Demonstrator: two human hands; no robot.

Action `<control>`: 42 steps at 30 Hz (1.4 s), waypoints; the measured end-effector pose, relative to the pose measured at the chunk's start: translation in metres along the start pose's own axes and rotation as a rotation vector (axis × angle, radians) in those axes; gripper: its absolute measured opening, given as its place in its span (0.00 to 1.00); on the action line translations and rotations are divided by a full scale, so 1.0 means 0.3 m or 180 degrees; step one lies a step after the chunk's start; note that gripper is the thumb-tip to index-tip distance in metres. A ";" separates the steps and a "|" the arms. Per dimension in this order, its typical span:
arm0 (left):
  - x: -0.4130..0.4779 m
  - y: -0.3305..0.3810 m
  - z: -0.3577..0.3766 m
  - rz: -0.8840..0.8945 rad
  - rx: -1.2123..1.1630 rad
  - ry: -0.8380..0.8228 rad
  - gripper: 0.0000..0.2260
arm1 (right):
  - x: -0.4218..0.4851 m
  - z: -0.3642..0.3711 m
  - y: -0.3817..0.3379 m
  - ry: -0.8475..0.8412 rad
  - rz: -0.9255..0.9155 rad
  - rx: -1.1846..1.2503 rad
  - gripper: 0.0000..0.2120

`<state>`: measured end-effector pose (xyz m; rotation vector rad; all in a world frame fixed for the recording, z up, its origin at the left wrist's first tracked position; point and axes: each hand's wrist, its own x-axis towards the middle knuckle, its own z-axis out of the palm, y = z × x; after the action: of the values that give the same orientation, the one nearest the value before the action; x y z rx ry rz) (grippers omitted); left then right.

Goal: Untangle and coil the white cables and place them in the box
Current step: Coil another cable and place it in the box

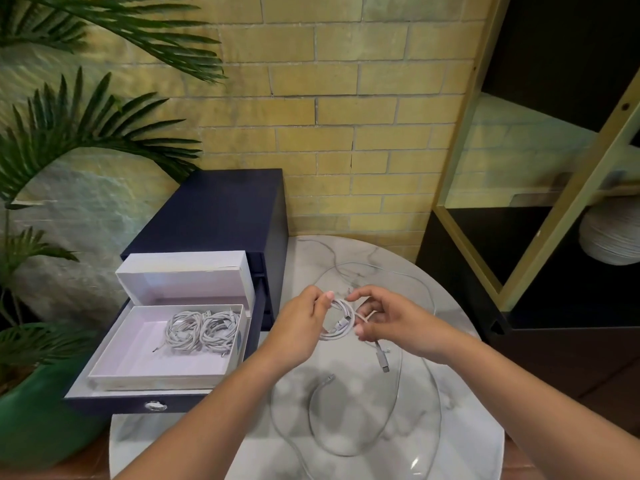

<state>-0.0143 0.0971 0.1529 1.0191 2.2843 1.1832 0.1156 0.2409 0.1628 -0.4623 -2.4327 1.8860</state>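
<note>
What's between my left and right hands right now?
A small coiled white cable, gripped by the left hand and the right hand, shown in the head view.

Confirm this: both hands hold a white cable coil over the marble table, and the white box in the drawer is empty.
Not empty: in the head view the white box holds two coiled cables. The left hand and right hand do hold the cable coil over the marble table.
</note>
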 end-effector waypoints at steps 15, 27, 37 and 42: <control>-0.010 0.036 0.022 -0.0064 -0.0178 0.0173 0.14 | 0.021 0.040 0.024 0.0663 -0.0693 -0.1211 0.24; -0.007 0.048 0.043 -0.0252 -0.0304 0.0029 0.17 | 0.019 0.051 0.032 0.0527 -0.0785 -0.1290 0.29; 0.001 0.037 0.046 -0.0685 -0.1258 -0.0537 0.15 | 0.010 0.062 0.036 0.0380 -0.0806 -0.1595 0.31; 0.015 0.029 0.047 -0.1010 -0.1856 -0.0661 0.16 | 0.013 0.072 0.040 0.0364 -0.0787 -0.1473 0.29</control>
<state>-0.0048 0.1115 0.1519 0.5089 1.6989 1.4020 0.1100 0.2241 0.1452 -0.2524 -2.6909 1.1701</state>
